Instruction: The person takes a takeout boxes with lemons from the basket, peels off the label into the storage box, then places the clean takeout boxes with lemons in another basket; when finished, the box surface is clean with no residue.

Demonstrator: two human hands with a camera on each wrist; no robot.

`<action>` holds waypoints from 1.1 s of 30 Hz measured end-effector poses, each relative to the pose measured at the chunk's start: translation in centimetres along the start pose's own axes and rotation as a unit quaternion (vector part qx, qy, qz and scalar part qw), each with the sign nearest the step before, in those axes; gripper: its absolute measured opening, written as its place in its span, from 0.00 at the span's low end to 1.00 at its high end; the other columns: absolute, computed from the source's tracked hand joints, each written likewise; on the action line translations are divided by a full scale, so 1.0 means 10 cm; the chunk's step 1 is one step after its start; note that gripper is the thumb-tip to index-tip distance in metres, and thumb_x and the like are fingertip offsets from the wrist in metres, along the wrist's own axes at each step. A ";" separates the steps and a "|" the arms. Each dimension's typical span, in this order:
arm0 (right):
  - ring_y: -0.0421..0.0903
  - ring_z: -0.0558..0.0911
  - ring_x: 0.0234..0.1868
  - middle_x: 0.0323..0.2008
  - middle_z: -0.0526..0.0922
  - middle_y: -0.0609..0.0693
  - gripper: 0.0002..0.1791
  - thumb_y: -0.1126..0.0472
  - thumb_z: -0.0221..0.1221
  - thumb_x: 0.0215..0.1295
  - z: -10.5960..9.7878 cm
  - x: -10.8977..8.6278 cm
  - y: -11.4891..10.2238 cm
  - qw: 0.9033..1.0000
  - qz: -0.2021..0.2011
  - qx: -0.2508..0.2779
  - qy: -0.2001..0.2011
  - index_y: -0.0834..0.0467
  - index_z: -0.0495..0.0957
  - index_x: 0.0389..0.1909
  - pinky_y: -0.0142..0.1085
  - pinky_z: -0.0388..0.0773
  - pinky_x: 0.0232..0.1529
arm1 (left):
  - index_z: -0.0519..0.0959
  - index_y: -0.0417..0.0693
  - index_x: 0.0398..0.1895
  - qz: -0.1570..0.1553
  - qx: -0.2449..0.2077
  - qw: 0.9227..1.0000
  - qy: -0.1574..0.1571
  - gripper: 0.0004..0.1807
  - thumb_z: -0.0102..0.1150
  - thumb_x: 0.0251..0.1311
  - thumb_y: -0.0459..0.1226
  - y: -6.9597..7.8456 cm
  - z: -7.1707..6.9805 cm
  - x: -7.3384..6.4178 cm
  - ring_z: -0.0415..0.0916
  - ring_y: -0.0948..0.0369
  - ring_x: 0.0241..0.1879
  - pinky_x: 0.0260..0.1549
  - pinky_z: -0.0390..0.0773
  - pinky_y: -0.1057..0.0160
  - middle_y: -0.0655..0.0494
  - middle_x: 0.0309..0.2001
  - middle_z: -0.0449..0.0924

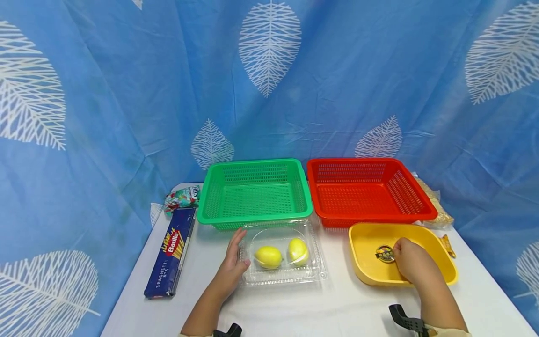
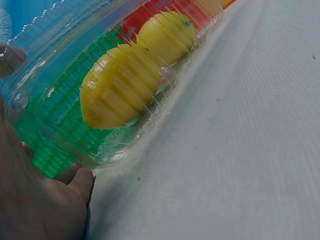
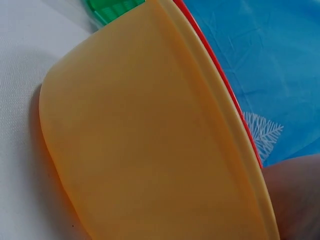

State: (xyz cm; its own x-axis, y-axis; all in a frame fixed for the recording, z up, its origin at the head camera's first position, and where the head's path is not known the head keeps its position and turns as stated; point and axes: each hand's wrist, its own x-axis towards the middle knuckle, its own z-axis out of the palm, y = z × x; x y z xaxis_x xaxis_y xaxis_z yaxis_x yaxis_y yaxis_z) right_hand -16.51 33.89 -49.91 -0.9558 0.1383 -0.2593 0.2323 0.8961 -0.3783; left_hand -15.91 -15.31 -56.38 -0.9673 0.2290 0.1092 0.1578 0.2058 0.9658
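Observation:
A clear plastic clamshell box with two yellow lemons, one lemon on the left and another lemon on the right, lies at the table's middle. Along the box's left side rests my left hand, fingers extended and thumb apart near the front corner. My right hand reaches down inside a yellow basin, its fingers bent. Just left of its knuckles shows a round dark label with gold lettering. The right fingertips are hidden, and I cannot tell whether they hold anything.
A green basket and a red basket stand behind. At left lie a blue Barilla spaghetti box and a green-red packet. A bag of pale grains and a small golden packet are at right.

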 end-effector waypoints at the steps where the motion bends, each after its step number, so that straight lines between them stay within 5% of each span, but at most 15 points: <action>1: 0.52 0.77 0.36 0.35 0.79 0.58 0.10 0.60 0.52 0.77 0.00 0.00 0.00 1.000 0.001 0.000 -0.001 0.64 0.75 0.44 0.43 0.75 0.38 | 0.49 0.62 0.85 -0.002 0.001 1.000 0.001 0.45 0.47 0.63 0.30 0.00 0.00 0.00 0.27 0.44 0.85 0.78 0.38 0.32 0.56 0.87 0.33; 21: 0.51 0.76 0.33 0.30 0.78 0.56 0.14 0.60 0.65 0.68 0.03 0.01 -0.03 0.999 0.031 -0.016 -0.020 0.65 0.74 0.42 0.41 0.74 0.34 | 0.49 0.64 0.85 -0.012 0.000 1.000 -0.003 0.47 0.46 0.61 0.29 0.05 -0.01 0.00 0.27 0.44 0.85 0.79 0.38 0.34 0.57 0.87 0.32; 33: 0.58 0.77 0.37 0.40 0.81 0.67 0.28 0.62 0.69 0.62 0.04 0.01 -0.02 0.999 0.026 -0.041 -0.008 0.73 0.68 0.55 0.58 0.80 0.44 | 0.49 0.57 0.85 -0.001 -0.008 1.000 -0.004 0.46 0.47 0.62 0.29 0.05 -0.01 0.00 0.27 0.44 0.85 0.78 0.38 0.32 0.55 0.87 0.33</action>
State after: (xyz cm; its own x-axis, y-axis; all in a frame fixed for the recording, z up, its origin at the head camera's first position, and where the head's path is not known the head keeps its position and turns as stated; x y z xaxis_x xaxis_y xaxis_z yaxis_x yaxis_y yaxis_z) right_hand -16.60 33.51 -50.20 -0.9394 0.1801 -0.2916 0.2660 0.9196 -0.2891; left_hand -15.87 -15.26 -55.84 -0.9657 0.2371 0.1058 0.1532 0.1917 0.9694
